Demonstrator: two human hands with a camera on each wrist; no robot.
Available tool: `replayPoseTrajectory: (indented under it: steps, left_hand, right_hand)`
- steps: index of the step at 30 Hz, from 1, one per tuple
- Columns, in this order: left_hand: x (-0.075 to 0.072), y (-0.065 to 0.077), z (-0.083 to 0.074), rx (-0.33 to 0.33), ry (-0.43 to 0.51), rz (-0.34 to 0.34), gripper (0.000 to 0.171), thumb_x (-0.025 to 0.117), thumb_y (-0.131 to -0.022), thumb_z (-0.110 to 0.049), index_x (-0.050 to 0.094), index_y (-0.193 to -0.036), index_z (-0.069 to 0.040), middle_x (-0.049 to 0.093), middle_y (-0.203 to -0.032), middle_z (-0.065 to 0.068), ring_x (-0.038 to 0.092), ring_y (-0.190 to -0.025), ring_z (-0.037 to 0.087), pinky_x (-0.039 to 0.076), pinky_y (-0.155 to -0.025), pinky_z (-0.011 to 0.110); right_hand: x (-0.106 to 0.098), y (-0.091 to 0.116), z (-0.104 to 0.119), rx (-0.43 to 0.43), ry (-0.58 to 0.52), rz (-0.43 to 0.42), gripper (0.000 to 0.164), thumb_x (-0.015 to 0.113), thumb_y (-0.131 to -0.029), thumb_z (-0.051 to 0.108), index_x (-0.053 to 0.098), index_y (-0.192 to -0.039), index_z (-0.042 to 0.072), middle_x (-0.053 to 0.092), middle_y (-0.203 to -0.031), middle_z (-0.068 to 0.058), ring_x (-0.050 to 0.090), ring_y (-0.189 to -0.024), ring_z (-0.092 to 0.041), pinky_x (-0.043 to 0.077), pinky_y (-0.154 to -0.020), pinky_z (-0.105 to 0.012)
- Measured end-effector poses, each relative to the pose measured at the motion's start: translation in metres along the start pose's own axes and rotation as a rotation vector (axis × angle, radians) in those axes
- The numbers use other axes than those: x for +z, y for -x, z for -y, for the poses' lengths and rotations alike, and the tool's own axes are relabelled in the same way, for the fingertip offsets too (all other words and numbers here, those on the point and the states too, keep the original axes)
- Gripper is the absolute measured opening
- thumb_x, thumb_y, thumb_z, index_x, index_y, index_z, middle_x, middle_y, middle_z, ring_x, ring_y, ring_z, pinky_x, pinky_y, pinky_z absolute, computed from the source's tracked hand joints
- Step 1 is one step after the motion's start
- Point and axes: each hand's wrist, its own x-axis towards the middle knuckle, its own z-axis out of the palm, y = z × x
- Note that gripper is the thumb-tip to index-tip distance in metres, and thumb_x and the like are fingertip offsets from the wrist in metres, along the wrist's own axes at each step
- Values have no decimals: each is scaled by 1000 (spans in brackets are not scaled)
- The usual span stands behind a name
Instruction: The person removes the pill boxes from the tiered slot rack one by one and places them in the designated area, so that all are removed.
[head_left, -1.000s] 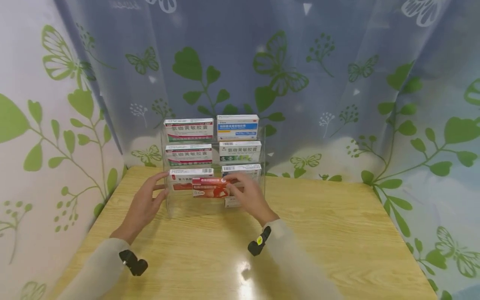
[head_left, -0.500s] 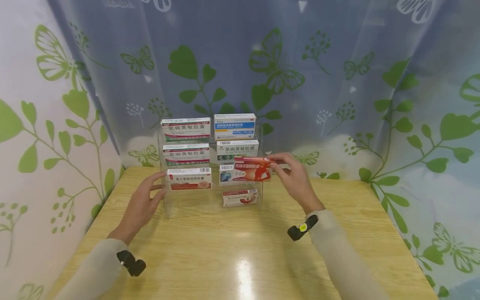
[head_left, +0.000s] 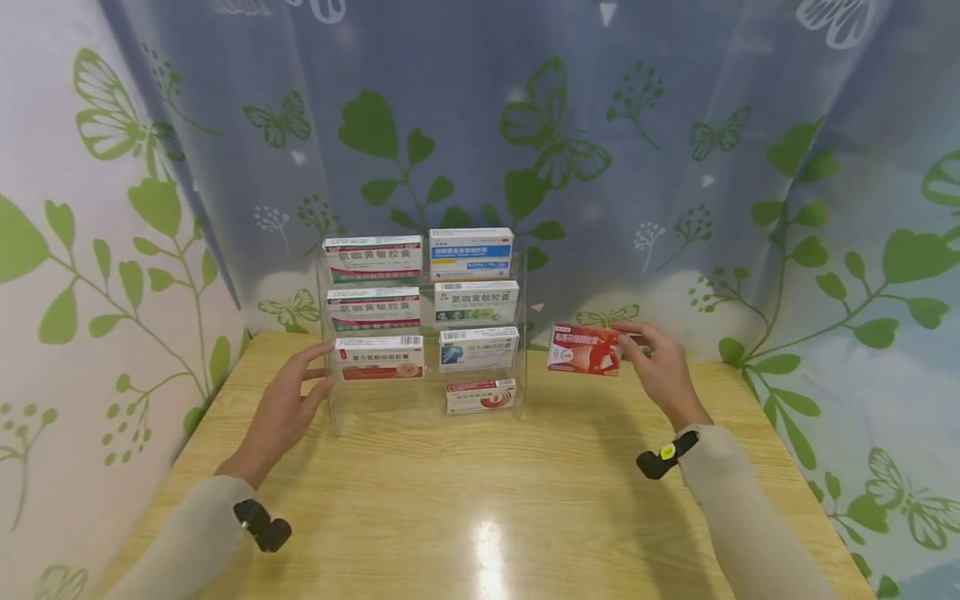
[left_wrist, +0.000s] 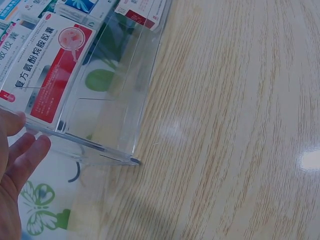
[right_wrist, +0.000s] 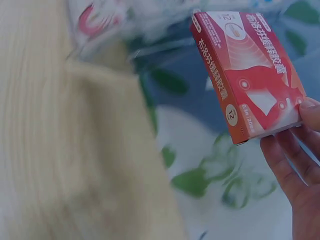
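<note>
In the head view my right hand (head_left: pixel 660 371) pinches a red medicine box (head_left: pixel 579 348) by its right end, to the right of the rack and raised over the table. The right wrist view shows the thumb on the front of this box (right_wrist: pixel 250 75) and the fingers beneath and behind it. My left hand (head_left: pixel 288 408) grips the left edge of a clear tiered display rack (head_left: pixel 386 404), its thumb in front and fingertips at the rack's side wall. Beside that thumb sits a white and red medicine box (left_wrist: pixel 47 70). The rack's lowest left slot holds no box.
Several more medicine boxes stand in two columns on the rack, among them a blue and white box (head_left: pixel 471 252) at top right and a white and red box (head_left: pixel 481 396) at bottom right. Behind the wooden table (head_left: pixel 420 517) hangs a patterned curtain (head_left: pixel 465 125).
My right hand has carried the red box away from the rack's lower front, up and to the right, past its right side. The bottom right box is now uncovered. My left hand stays on the rack.
</note>
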Motion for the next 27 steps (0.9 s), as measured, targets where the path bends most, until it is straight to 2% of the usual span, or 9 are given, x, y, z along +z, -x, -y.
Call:
replayPoseTrajectory:
  steps: [3, 6, 8, 10, 16, 21, 24, 27]
  left_hand:
    - [-1, 0, 0, -3, -2, -2, 54, 64, -108, 2, 48, -159, -5, 48, -162, 28, 69, -124, 52, 68, -90, 57]
    - [-2, 0, 0, -4, -5, -6, 55, 64, -108, 2, 48, -159, -5, 48, -162, 29, 69, -124, 52, 68, -90, 57]
    - [-1, 0, -1, -7, -3, -3, 54, 64, -108, 2, 49, -159, -5, 47, -162, 29, 69, -125, 52, 68, -90, 56]
    - [-1, 0, -1, -8, -2, 0, 55, 64, -108, 2, 48, -159, -5, 47, -163, 28, 68, -125, 52, 68, -90, 56]
    - [0, 1, 1, -2, -5, -2, 55, 63, -108, 3, 49, -159, -6, 47, -164, 27, 69, -125, 52, 67, -91, 58]
    - [1, 2, 4, 10, -8, 1, 55, 63, -108, 2, 48, -160, -7, 46, -165, 26, 69, -125, 51, 67, -91, 60]
    - [2, 1, 5, 12, -3, -1, 55, 63, -108, 3, 48, -160, -7, 47, -165, 26, 69, -125, 52, 67, -91, 61]
    - [2, 1, 5, 12, -5, -6, 55, 63, -107, 4, 48, -160, -6, 47, -164, 26, 69, -124, 52, 67, -90, 61]
  right_hand:
    - [6, 1, -17, 52, -2, 51, 43, 56, -116, 31, 64, -150, 6, 66, -146, -21, 71, -121, -40, 58, -84, -22]
    - [16, 2, -34, 81, -13, 92, 42, 54, -117, 27, 62, -151, 4, 64, -150, -23, 68, -127, -41, 67, -94, -41]
    - [23, 4, -43, 102, -21, 110, 40, 54, -117, 25, 62, -150, 3, 64, -150, -24, 68, -127, -42, 66, -99, -54]
    - [29, 6, -51, 134, -25, 130, 39, 53, -117, 22, 62, -150, 2, 63, -150, -24, 68, -127, -43, 64, -101, -59]
    - [45, 10, -68, 216, 0, 169, 39, 52, -118, 22, 63, -149, 3, 62, -152, -25, 65, -133, -44, 61, -108, -58]
    - [54, 12, -76, 202, 41, 187, 38, 52, -117, 19, 64, -147, 0, 63, -150, -29, 62, -138, -48, 54, -116, -62]
    - [58, 13, -78, 188, 52, 189, 38, 52, -117, 17, 62, -149, -2, 64, -148, -31, 63, -137, -47, 56, -114, -61]
    - [60, 14, -76, 191, 29, 197, 41, 54, -116, 16, 58, -153, -3, 63, -148, -31, 66, -134, -47, 61, -106, -53]
